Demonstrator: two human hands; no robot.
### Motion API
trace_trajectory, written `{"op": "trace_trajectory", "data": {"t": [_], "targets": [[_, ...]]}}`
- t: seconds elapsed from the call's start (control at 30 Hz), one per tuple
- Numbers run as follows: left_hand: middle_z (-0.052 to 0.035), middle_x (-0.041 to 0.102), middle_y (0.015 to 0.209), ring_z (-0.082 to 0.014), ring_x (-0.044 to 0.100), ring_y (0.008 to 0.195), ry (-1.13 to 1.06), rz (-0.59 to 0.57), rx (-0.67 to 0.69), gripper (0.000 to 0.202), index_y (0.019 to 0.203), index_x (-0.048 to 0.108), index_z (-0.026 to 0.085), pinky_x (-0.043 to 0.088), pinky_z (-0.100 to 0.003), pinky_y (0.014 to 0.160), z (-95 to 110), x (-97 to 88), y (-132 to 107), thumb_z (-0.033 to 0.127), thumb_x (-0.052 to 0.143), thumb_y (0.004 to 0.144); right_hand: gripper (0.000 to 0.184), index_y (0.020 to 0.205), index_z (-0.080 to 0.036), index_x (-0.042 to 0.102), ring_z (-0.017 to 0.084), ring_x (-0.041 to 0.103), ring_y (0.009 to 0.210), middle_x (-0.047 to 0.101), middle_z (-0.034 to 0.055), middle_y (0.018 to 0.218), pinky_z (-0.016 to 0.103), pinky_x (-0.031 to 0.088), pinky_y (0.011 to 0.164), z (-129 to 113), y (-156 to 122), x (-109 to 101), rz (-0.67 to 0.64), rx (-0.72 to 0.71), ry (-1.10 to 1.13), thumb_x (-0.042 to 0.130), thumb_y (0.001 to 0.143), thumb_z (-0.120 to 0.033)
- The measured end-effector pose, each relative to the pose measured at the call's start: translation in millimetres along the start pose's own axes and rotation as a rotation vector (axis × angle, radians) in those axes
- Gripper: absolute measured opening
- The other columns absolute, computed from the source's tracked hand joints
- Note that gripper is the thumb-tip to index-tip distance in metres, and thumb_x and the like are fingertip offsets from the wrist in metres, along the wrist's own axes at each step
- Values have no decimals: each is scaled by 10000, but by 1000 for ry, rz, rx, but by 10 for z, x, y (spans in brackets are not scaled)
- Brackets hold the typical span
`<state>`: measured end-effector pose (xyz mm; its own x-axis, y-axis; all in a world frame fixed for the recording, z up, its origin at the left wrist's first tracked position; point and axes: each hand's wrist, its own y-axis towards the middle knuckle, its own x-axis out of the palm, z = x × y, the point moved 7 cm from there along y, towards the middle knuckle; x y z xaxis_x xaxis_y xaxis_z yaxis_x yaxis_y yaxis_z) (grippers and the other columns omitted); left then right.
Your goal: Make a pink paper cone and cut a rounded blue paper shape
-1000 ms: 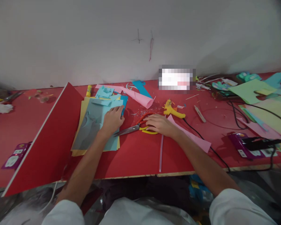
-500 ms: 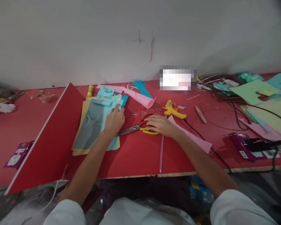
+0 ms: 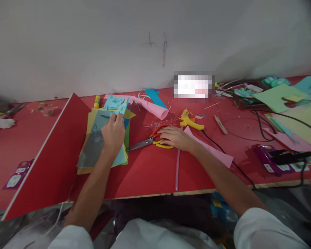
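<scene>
My left hand (image 3: 113, 133) rests on a stack of coloured paper sheets (image 3: 93, 147). Its fingers pinch the light blue top sheets near their far edge and lift them, so a green and a yellow sheet show underneath. My right hand (image 3: 175, 137) lies on the red table (image 3: 150, 173), fingers curled over the red and yellow handles of a pair of scissors (image 3: 145, 142). The blades point left toward the paper stack.
A yellow glue gun (image 3: 189, 121) with a black cord lies behind my right hand, beside a pink paper cone (image 3: 155, 108) and a pink sheet (image 3: 212, 150). A purple power strip (image 3: 277, 160) and more paper sit at right. A red board (image 3: 49, 155) leans at left.
My left hand has slid left and back along the stack and lifted the blue sheets' edge, baring green and yellow paper. My right hand has stayed on the scissors.
</scene>
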<state>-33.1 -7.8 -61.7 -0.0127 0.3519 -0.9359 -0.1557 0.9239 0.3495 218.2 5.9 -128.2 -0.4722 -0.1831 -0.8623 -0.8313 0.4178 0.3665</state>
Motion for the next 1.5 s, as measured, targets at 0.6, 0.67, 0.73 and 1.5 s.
{"op": "trace_trajectory", "data": {"t": [0.6,0.67,0.73,1.5], "targets": [[-77,750,1097,-277,700,988,-110,266,-146,163,1098,707,232,531,-403,842,-377,-588,-39,273,563,1034,266,1211,-211,739,296,695,1247,767,129,1277,471,563,1079,20,-22,32,8,22,-28,640,1041,-390],[-106,712,1167,-303,680,1100,-134,369,-97,139,1083,683,225,540,-453,932,-338,-748,-80,261,558,1032,273,1222,-212,735,298,694,1248,765,129,1280,471,559,1089,18,-20,30,10,21,-20,634,1043,-393],[-130,666,1215,-310,638,1195,-164,468,-10,109,1059,647,219,515,-487,1034,-270,-886,-137,269,553,1035,285,1235,-216,733,301,683,1272,740,136,1341,483,544,1116,10,-16,11,21,28,6,631,1044,-401],[-78,781,1255,-214,726,1193,-645,203,851,277,1217,670,228,494,-501,1175,1028,-50,-708,107,477,1058,371,823,-233,684,277,705,805,748,66,810,422,596,831,446,-229,-285,778,665,537,686,924,-589]]}}
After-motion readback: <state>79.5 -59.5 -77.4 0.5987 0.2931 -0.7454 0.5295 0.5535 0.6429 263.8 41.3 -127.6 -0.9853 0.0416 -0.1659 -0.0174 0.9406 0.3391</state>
